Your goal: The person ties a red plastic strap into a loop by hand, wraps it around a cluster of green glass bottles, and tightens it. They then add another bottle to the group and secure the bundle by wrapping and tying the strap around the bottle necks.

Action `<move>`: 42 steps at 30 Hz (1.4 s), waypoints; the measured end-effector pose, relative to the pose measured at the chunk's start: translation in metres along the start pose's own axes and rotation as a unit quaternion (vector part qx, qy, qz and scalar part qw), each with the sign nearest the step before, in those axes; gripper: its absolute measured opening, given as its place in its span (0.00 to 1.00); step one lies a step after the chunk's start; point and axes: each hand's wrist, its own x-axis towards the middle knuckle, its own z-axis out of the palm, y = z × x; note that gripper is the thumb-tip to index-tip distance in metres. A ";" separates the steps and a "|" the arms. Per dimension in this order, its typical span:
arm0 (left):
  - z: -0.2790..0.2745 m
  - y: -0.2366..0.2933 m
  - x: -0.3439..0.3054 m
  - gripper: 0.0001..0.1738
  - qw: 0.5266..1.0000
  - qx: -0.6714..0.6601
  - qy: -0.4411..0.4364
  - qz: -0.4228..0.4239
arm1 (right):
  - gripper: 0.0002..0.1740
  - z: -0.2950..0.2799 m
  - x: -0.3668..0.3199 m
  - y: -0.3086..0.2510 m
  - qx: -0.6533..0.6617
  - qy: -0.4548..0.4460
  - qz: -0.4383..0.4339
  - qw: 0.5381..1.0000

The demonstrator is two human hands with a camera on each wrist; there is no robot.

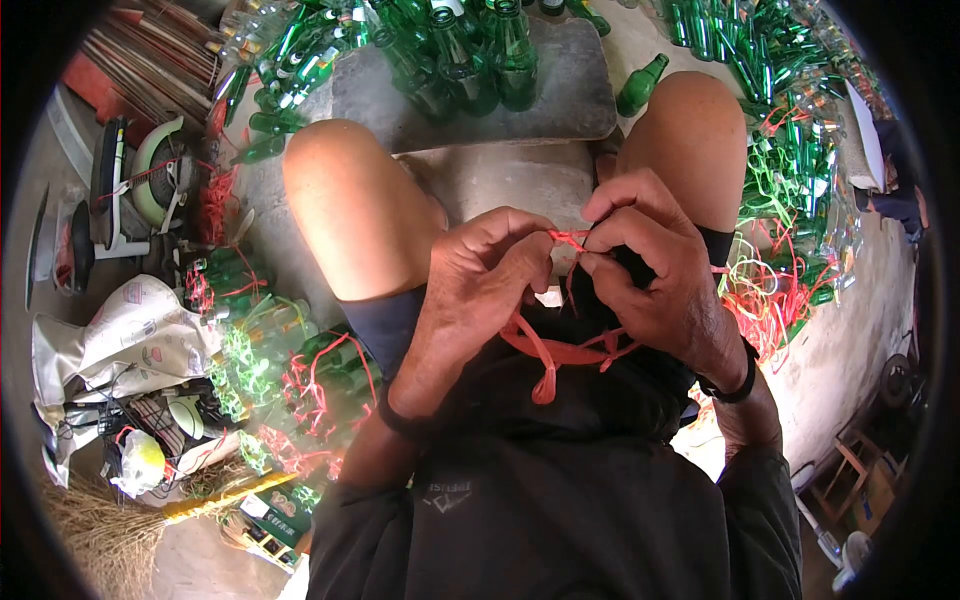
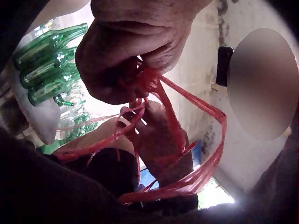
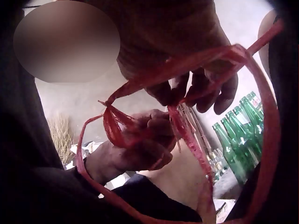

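Over the lap, my left hand [image 1: 478, 272] and right hand [image 1: 655, 262] face each other, a short gap between their fingertips. Red plastic twine [image 1: 545, 350] hangs in loops below them, and a short twisted stretch of it spans the gap. Thumb and fingers of each hand pinch this stretch. In the left wrist view the twine [image 2: 175, 121] bunches under the curled left fingers, with a long loop hanging to the right. Seen from the right wrist, a wide loop of twine [image 3: 266, 140] circles in front of both hands, with a small knot at its left side.
Ahead of the knees, green glass bottles [image 1: 463, 75] stand on a dark board [image 1: 570, 90]. Another bottle [image 1: 640, 85] stands by the right knee. More bottles with tangled twine [image 1: 775, 310] lie at both sides. A straw broom [image 1: 120, 525] and a white sack [image 1: 135, 335] are at left.
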 end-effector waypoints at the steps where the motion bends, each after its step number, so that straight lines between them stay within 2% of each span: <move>1: 0.001 0.000 0.000 0.08 1.000 -0.007 0.005 -0.001 | 0.08 0.001 0.000 0.000 0.017 -0.003 -0.005 1.000; 3: 0.001 0.001 0.001 0.08 1.000 -0.015 0.010 -0.003 | 0.07 0.002 0.000 0.001 0.035 -0.006 -0.008 0.999; 5: 0.000 0.001 0.001 0.08 1.000 0.002 0.003 0.007 | 0.05 0.002 -0.001 0.001 0.078 -0.014 0.036 0.996; 9: -0.002 0.003 0.002 0.08 1.000 0.005 -0.008 0.003 | 0.03 -0.004 0.000 -0.002 0.117 -0.048 0.070 0.989; 11: -0.002 0.007 0.002 0.12 0.989 0.137 0.016 0.050 | 0.02 -0.005 0.000 -0.001 0.144 -0.065 0.105 0.982; 12: -0.004 0.005 0.005 0.12 0.989 0.137 0.015 0.050 | 0.02 -0.005 0.000 0.000 0.144 -0.064 0.105 0.982; 14: -0.009 0.000 0.013 0.17 0.929 0.272 0.118 0.222 | 0.05 -0.004 0.001 0.002 0.163 -0.031 0.104 0.981; 15: -0.002 0.012 0.010 0.20 0.929 0.269 0.162 0.196 | 0.05 -0.003 0.000 0.002 0.162 -0.031 0.104 0.981; 16: -0.014 0.012 0.013 0.18 0.849 0.396 0.157 0.312 | 0.06 -0.002 0.000 0.001 0.170 -0.025 0.114 0.979; 18: -0.014 0.018 0.006 0.14 0.854 0.381 0.136 0.327 | 0.08 -0.002 -0.001 0.002 0.176 -0.019 0.125 0.976; 20: -0.003 0.019 0.001 0.12 0.900 0.291 0.092 0.311 | 0.10 -0.001 -0.002 0.003 0.186 -0.013 0.130 0.974; 21: 0.000 0.021 -0.004 0.11 0.904 0.312 0.069 0.284 | 0.10 0.001 -0.002 0.004 0.186 -0.013 0.129 0.974; 22: 0.004 0.023 -0.005 0.12 0.894 0.328 0.042 0.301 | 0.10 0.003 -0.001 0.005 0.205 0.001 0.116 0.972; 28: 0.022 0.012 -0.006 0.13 0.940 0.258 0.062 0.214 | 0.12 0.004 -0.003 0.003 0.210 -0.001 0.081 0.974; 30: 0.022 0.001 -0.006 0.11 0.976 0.154 0.058 0.141 | 0.11 0.004 -0.005 0.000 0.207 -0.005 0.078 0.975; 32: 0.021 -0.003 -0.004 0.09 0.978 0.130 0.046 0.157 | 0.11 0.003 -0.007 -0.004 0.254 -0.015 0.171 0.952; 33: 0.020 -0.005 -0.004 0.08 0.983 0.108 0.044 0.143 | 0.11 0.005 -0.007 -0.005 0.255 -0.015 0.172 0.951; 35: 0.016 -0.005 -0.003 0.07 0.987 0.086 0.040 0.127 | 0.11 0.011 -0.007 -0.007 0.241 0.048 0.150 0.958; 36: 0.014 -0.004 -0.002 0.06 0.987 0.086 0.026 0.136 | 0.11 0.009 -0.007 -0.005 0.241 0.048 0.151 0.958; 38: 0.011 -0.001 -0.002 0.06 0.986 0.086 0.011 0.144 | 0.09 0.005 -0.007 -0.001 0.126 0.004 0.129 0.984; 40: 0.012 0.005 -0.004 0.06 0.995 0.029 0.012 0.092 | 0.09 0.005 -0.006 -0.001 0.120 0.015 0.124 0.985; 42: 0.002 0.000 -0.005 0.07 0.997 0.008 -0.008 0.078 | 0.08 0.004 -0.005 -0.002 0.114 0.025 0.119 0.986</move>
